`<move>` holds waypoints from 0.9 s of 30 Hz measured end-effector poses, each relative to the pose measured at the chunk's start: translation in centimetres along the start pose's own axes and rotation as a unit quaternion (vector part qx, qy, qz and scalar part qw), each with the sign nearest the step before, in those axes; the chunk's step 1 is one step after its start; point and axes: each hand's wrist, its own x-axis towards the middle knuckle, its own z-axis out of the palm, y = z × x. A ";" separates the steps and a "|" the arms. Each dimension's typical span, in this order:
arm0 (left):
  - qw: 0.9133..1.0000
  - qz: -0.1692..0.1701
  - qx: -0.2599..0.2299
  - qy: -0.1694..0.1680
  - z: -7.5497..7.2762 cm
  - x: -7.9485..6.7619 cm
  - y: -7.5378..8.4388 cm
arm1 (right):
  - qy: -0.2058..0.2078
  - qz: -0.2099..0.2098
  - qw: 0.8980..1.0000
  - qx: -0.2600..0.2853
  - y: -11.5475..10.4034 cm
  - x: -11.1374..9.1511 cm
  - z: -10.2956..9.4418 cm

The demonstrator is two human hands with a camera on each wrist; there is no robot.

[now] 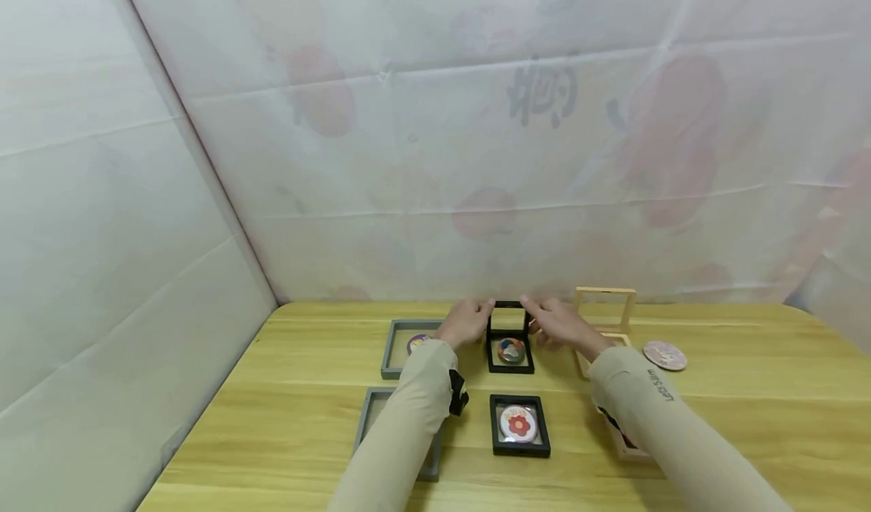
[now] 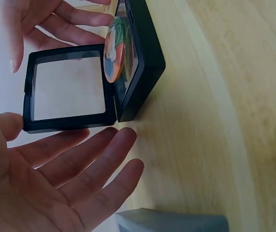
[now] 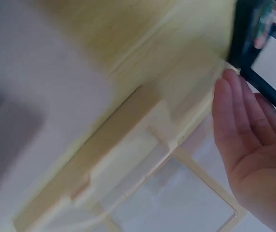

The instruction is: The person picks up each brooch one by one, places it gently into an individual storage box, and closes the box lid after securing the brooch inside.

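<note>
A small black display frame [image 1: 510, 369] stands unfolded on the table, its clear-windowed lid [image 2: 70, 122] raised on the hinge. A round, colourful badge [image 1: 511, 351] lies on the frame's lower half. My left hand [image 1: 466, 321] is at the lid's left side; its thumb touches the upper corner while the fingers stretch out along the edge. On the opposite side is my right hand [image 1: 558, 321], its fingers extended beside the lid. In the left wrist view the right thumb stands off from the lid.
Nearer me lies a closed black frame [image 1: 520, 451] holding a red-flower badge. Two grey frames [image 1: 388, 364] are at left, one with a purple badge. At right, a light wooden frame [image 1: 605, 291] stands open beside a loose pink badge [image 1: 665, 355]. Fabric walls [image 1: 408, 255] enclose the table.
</note>
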 end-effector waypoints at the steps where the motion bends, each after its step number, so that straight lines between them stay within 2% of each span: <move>1: 1.000 -0.008 0.000 0.000 0.0 -0.1 -0.1 | -0.001 -0.002 1.000 -0.008 -0.1 0.0 0.1; 6: 1.000 -0.027 0.002 -0.004 0.1 -0.5 -0.1 | -0.003 -0.006 1.000 -0.027 -0.4 0.1 0.4; 13: 1.000 -0.024 0.010 -0.008 -0.4 -1.1 0.3 | -0.033 -0.001 0.999 0.010 -0.7 0.5 0.5; 21: 0.999 -0.037 -0.017 -0.035 -0.2 -1.1 0.2 | -0.082 0.007 0.996 0.017 -0.6 0.6 -0.1; 27: 0.996 -0.045 -0.048 -0.054 -0.2 -1.0 0.3 | -0.090 0.015 0.995 0.030 -0.2 0.4 -0.4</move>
